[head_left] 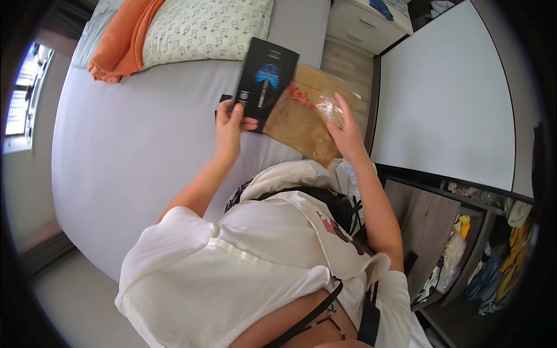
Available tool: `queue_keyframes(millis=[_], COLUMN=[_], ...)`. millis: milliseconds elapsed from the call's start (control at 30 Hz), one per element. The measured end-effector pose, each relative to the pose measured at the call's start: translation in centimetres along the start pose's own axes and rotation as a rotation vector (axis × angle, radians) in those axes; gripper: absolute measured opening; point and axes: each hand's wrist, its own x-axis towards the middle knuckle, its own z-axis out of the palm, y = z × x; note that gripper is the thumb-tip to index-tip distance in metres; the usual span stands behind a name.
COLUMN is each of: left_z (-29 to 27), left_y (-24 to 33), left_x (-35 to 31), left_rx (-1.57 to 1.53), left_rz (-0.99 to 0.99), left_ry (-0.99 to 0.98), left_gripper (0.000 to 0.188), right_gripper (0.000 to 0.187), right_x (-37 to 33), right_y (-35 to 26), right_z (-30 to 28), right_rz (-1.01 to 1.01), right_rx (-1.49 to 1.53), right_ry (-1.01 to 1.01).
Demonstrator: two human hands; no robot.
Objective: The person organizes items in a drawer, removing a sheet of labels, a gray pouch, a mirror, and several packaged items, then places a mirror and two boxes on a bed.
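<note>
My bed [133, 145] has a grey sheet, patterned pillow [203, 29], orange blanket [122, 40]. Bright window [23, 93] on my left, white wall [447, 98] on my right, wooden drawers [362, 23] beyond, open wardrobe [464, 255] with clothes

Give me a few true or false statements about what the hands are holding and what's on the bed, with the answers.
1. The left hand holds a black box with a blue design. True.
2. The right hand rests flat on the bed. False: it holds a brown padded envelope.
3. An orange cloth lies by the patterned pillow. True.
4. The black box lies closed on the floor. False: it is held up above the bed.
</note>
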Motion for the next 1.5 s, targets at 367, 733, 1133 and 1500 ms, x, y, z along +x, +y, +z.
queue_keyframes(millis=[367, 733, 1133, 1500], left_z=[-7.1, 7.6, 23.2, 28.0], left_y=[7.2, 1.3, 2.6, 1.0], left_x=[6.5, 1.1, -9.1, -13.1], left_rx=[0.060, -0.001, 0.002, 0.127], left_rz=[0.465, -0.066, -0.277, -0.331], left_ry=[0.436, -0.357, -1.349, -1.644], left_gripper=[0.022, 0.020, 0.024, 0.031], right_gripper=[0.051, 0.042, 0.058, 0.062], right_x=[1.6, -5.5, -18.1, -23.8], right_y=[1.2, -2.4, -8.5, -10.2], right_z=[8.4, -2.5, -8.4, -9.3], right_rz=[0.000, 0.304, 0.263, 0.348], right_rx=[0.172, 0.500, 0.409, 0.396], right_ry=[-0.482, 0.188, 1.132, 1.299])
